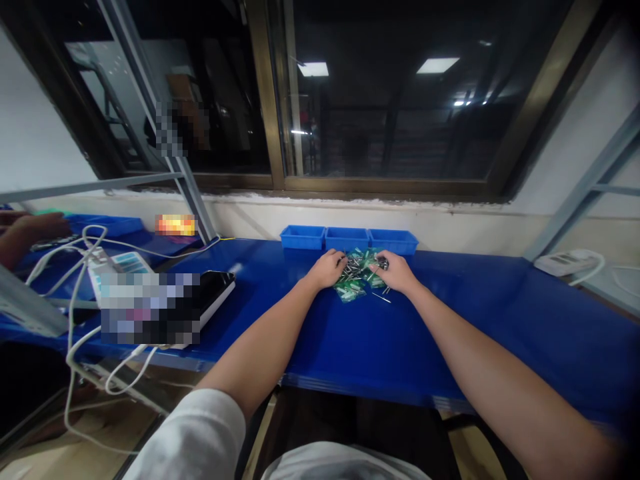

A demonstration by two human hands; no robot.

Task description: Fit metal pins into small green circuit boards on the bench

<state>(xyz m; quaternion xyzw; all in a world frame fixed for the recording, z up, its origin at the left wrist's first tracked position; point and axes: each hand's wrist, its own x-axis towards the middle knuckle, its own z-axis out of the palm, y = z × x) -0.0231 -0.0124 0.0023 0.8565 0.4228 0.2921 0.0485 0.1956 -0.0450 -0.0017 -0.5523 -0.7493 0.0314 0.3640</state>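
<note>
A heap of thin, dark and silvery metal rods (354, 268) lies on the blue table, mixed with green, clear-looking plastic packets (350, 291). At the heap's left side is my left hand (326, 268), its fingers curled in against the rods; what they grip is hidden. My right hand (399, 272) is on the opposite side, with thumb and fingers closed around several of the metal rods. One loose rod (381, 297) rests on the table just in front of the heap. The exact kind of rod is too small to tell.
Three blue bins, a left one (302, 237), a middle one (347, 239) and a right one (393, 241), stand behind the heap. A dark-topped device (213, 293) with white cables is at left. A power strip (563, 263) lies at right. Another person's hand (37, 230) shows far left.
</note>
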